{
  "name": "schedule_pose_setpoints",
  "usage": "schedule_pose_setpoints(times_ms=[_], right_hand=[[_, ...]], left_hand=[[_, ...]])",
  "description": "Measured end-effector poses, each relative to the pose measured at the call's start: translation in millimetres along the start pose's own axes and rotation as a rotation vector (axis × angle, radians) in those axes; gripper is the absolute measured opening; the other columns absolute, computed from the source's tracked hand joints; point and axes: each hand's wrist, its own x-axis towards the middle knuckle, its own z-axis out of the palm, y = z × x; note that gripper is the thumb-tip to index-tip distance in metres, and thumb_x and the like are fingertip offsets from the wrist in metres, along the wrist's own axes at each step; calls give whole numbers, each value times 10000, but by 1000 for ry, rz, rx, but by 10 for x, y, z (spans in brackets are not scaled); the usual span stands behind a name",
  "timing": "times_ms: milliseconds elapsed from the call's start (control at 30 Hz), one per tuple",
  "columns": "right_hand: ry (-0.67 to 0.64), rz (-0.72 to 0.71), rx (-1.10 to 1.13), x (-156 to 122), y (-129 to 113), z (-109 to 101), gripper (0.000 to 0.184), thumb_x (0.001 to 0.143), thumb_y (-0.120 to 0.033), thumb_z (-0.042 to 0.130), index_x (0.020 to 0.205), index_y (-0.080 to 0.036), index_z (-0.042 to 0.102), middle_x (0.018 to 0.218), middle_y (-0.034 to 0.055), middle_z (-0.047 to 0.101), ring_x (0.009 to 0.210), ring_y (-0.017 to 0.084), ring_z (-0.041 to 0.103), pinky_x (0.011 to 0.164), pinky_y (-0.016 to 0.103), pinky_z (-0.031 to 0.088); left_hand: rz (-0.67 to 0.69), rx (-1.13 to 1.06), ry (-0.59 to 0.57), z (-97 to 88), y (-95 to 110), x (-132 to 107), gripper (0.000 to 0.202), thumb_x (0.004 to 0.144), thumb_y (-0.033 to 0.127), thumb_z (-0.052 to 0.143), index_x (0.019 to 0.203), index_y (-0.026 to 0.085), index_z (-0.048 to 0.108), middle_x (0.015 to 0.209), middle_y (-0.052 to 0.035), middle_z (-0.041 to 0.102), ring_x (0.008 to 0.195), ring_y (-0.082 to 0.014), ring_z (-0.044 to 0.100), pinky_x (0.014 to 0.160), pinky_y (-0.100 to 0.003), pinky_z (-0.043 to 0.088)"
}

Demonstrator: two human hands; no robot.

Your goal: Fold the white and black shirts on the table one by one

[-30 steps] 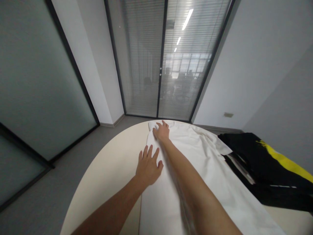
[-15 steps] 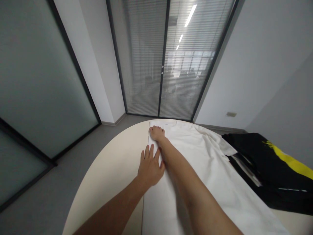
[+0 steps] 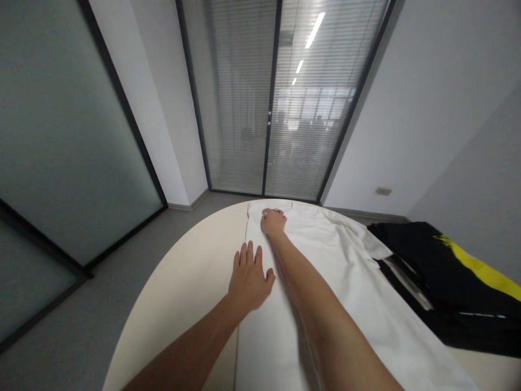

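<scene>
A white garment (image 3: 350, 293) lies spread along a cream round table (image 3: 183, 293). My left hand (image 3: 249, 277) rests flat on the garment's left edge, fingers stretched out together. My right hand (image 3: 273, 221) reaches across to the garment's far end near the table's far rim; its fingers are curled down onto the cloth, and whether they pinch it I cannot make out.
A black garment with a yellow stripe (image 3: 451, 282) lies on the table to the right, touching the white one. Beyond the table are grey floor (image 3: 61, 336), glass doors with blinds (image 3: 268, 98) and a frosted glass wall at left.
My right hand went from flat with fingers spread to curled, shifting slightly left and then back right at the garment's far end. My left hand barely moved.
</scene>
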Motion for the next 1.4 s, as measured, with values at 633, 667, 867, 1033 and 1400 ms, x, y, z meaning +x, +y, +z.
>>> schedule_pose_setpoints(times_ms=[633,667,867,1033,1400], right_hand=[[72,-236,24,7,64,-143,423,891,-137,467,1248,-177,691,1499,118,457,1345,274,416,1119,423,354],[54,-270,-29,-35,20,-155,387,929,-188,450,1217,-180,708,1493,124,462,1351,296,391,1114,449,345],[-256,-356,-179,-210,-246,-57,493,1023,-371,300,1455,-255,506,1537,102,440,1375,328,384,1111,533,296],[-364,-399,-171,-231,-206,-50,580,1028,-466,268,1565,-254,316,1643,67,263,1497,307,223,1183,553,170],[-162,-235,-170,-487,276,-499,566,959,-430,454,1451,-152,479,1488,175,485,1369,328,429,1091,477,361]], left_hand=[[-16,-7,-4,-14,6,0,692,946,473,425,1535,117,360,1618,-217,266,1497,-386,232,1195,-530,215],[-18,-8,-3,-20,9,1,691,943,470,430,1532,115,365,1617,-221,267,1494,-386,239,1194,-530,216],[-26,-7,6,-38,18,-2,692,935,452,460,1522,96,369,1612,-228,274,1493,-381,247,1183,-514,243],[-16,13,18,-6,4,-7,683,942,457,447,1505,77,383,1600,-245,290,1489,-376,258,1184,-504,240],[-54,40,-9,14,16,-4,696,953,491,402,1518,85,374,1612,-234,266,1499,-375,235,1202,-528,181]])
